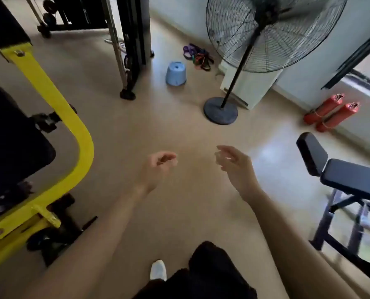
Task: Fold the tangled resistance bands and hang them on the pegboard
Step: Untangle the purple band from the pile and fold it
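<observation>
Flooring, smooth and beige [175, 130], fills most of the view. At the left edge stands a yellow metal-framed exercise machine with black pads [50, 93]. A large black pedestal fan with a wire grille and round base [255, 39] stands at the upper right, and a black padded weight bench on a dark steel frame [352, 178] sits at the right edge. A tall black upright machine frame [134, 39] rises at the top centre.

Two bare forearms reach forward over the floor. The left hand [161, 167] hangs with its fingers [169, 157] loosely curled and holding nothing. The right hand [235, 165], apart from it, has its fingers [222, 149] relaxed and slightly spread, also holding nothing.

A white box-like cabinet [253, 87] stands behind the fan pole against the wall. Two red cylinders [330, 115] lie side by side by the right wall. A pale blue plastic stool [176, 73] sits on the floor near the black frame. The tangled resistance bands, a heap of purple, red, green and black loops [198, 57], lie on the floor by the far wall, between the stool and the fan, well apart from both hands. A white shoe [158, 269] shows at the bottom.
</observation>
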Motion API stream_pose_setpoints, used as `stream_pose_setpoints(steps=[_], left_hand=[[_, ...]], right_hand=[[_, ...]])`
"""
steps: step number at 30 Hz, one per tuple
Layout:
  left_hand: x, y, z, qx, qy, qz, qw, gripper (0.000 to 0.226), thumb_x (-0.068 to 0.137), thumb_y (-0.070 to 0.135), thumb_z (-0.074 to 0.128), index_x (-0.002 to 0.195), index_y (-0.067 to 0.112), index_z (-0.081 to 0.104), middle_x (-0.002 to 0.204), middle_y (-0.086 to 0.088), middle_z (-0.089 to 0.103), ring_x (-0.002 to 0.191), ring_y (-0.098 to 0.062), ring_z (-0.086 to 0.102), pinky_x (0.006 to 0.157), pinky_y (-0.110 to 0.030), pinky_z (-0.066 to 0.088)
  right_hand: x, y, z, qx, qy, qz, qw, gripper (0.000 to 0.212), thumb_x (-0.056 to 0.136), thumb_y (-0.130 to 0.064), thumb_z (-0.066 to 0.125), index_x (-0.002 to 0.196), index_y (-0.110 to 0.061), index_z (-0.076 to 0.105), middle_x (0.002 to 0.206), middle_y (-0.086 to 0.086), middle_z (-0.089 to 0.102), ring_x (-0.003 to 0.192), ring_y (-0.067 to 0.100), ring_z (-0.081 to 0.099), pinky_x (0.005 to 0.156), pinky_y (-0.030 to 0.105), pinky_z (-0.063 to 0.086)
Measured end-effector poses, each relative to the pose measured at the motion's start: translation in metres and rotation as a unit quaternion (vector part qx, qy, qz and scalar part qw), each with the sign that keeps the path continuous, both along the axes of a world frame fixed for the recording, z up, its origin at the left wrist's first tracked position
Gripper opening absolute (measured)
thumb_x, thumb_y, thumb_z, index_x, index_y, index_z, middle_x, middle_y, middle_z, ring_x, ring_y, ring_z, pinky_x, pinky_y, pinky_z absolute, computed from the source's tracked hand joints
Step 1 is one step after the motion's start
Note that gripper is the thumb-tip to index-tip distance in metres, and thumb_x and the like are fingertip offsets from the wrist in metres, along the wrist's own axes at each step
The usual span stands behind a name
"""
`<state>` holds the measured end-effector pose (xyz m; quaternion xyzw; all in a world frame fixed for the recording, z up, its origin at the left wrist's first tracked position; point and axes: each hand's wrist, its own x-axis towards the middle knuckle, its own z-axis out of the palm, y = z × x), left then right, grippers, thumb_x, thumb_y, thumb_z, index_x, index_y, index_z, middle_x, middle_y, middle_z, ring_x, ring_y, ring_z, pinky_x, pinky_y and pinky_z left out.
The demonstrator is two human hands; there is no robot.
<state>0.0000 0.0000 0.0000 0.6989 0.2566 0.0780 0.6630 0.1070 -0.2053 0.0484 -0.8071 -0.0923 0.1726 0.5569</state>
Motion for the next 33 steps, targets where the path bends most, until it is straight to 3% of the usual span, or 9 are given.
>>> stream_pose_setpoints(steps=[4, 7, 11, 14, 19, 22, 26, 30, 33], left_hand=[[0.003, 0.014, -0.037, 0.008, 0.083, -0.014, 0.996, 0.012, 0.092, 0.01, 0.071, 0.098, 0.02, 0.073, 0.089, 0.004, 0.071, 0.08, -0.003, 0.061, 0.072, -0.01, 0.045], [0.025, 0.033, -0.051, 0.002, 0.122, -0.017, 0.992, 0.01, 0.092, 0.012, 0.071, 0.098, 0.02, 0.074, 0.09, 0.007, 0.071, 0.081, -0.001, 0.061, 0.072, -0.005, 0.044], [0.071, 0.064, -0.06, 0.017, 0.166, -0.02, 0.986, 0.012, 0.093, 0.011, 0.069, 0.103, 0.013, 0.075, 0.092, 0.001, 0.07, 0.08, 0.0, 0.061, 0.076, -0.016, 0.046], [0.102, 0.087, -0.059, 0.019, 0.195, -0.019, 0.98, 0.015, 0.095, 0.001, 0.065, 0.108, 0.001, 0.071, 0.085, 0.005, 0.066, 0.069, 0.008, 0.061, 0.069, -0.007, 0.043], [0.135, 0.132, -0.063, -0.02, 0.22, 0.016, 0.975, 0.012, 0.097, 0.008, 0.064, 0.102, 0.012, 0.073, 0.101, -0.003, 0.074, 0.095, -0.015, 0.067, 0.081, -0.013, 0.049], [0.159, 0.168, -0.066, -0.074, 0.222, 0.057, 0.971, 0.013, 0.097, 0.004, 0.062, 0.099, 0.013, 0.072, 0.1, -0.006, 0.073, 0.095, -0.017, 0.066, 0.089, -0.022, 0.051], [0.201, 0.228, -0.077, -0.109, 0.212, 0.087, 0.967, 0.015, 0.098, 0.009, 0.061, 0.097, 0.016, 0.074, 0.095, -0.001, 0.076, 0.093, -0.014, 0.068, 0.094, -0.031, 0.051], [0.25, 0.302, -0.089, -0.118, 0.19, 0.058, 0.973, 0.013, 0.097, 0.013, 0.063, 0.097, 0.019, 0.074, 0.094, 0.001, 0.077, 0.087, -0.011, 0.068, 0.089, -0.026, 0.052], [0.286, 0.363, -0.093, -0.088, 0.192, 0.015, 0.977, 0.016, 0.097, 0.01, 0.062, 0.092, 0.02, 0.073, 0.09, -0.001, 0.075, 0.075, -0.007, 0.063, 0.074, -0.018, 0.048]], right_hand=[[0.007, 0.014, -0.046, -0.05, 0.058, 0.003, 0.997, 0.02, 0.088, -0.025, 0.07, 0.107, -0.026, 0.072, 0.092, -0.007, 0.072, 0.088, 0.014, 0.066, 0.085, 0.04, 0.051], [0.03, 0.032, -0.07, -0.065, 0.09, 0.003, 0.994, 0.021, 0.092, -0.021, 0.068, 0.112, -0.023, 0.072, 0.091, -0.012, 0.071, 0.088, 0.011, 0.066, 0.09, 0.043, 0.053], [0.078, 0.069, -0.081, -0.069, 0.103, 0.018, 0.992, 0.016, 0.096, -0.017, 0.063, 0.098, -0.033, 0.068, 0.092, -0.008, 0.069, 0.079, 0.006, 0.062, 0.081, 0.031, 0.052], [0.122, 0.104, -0.089, -0.094, 0.113, 0.047, 0.988, 0.01, 0.096, -0.018, 0.061, 0.1, -0.019, 0.069, 0.09, -0.005, 0.067, 0.075, 0.008, 0.058, 0.071, 0.023, 0.045], [0.19, 0.172, -0.104, -0.151, 0.102, 0.145, 0.973, 0.017, 0.094, -0.017, 0.061, 0.106, -0.016, 0.072, 0.086, -0.01, 0.064, 0.078, 0.005, 0.058, 0.062, 0.006, 0.04], [0.222, 0.217, -0.107, -0.173, 0.119, 0.178, 0.961, 0.014, 0.094, -0.018, 0.062, 0.103, -0.019, 0.072, 0.082, -0.012, 0.063, 0.079, 0.005, 0.058, 0.066, 0.011, 0.043], [0.258, 0.28, -0.117, -0.171, 0.134, 0.191, 0.957, 0.012, 0.085, -0.029, 0.064, 0.092, -0.034, 0.071, 0.082, -0.013, 0.064, 0.086, 0.015, 0.064, 0.087, 0.036, 0.053], [0.286, 0.341, -0.118, -0.176, 0.144, 0.16, 0.96, 0.017, 0.094, -0.026, 0.061, 0.109, -0.03, 0.07, 0.095, -0.005, 0.068, 0.089, 0.018, 0.068, 0.082, 0.033, 0.053], [0.306, 0.383, -0.115, -0.192, 0.152, 0.143, 0.959, 0.022, 0.097, -0.025, 0.06, 0.117, -0.025, 0.069, 0.101, 0.0, 0.069, 0.091, 0.016, 0.068, 0.085, 0.035, 0.056]])
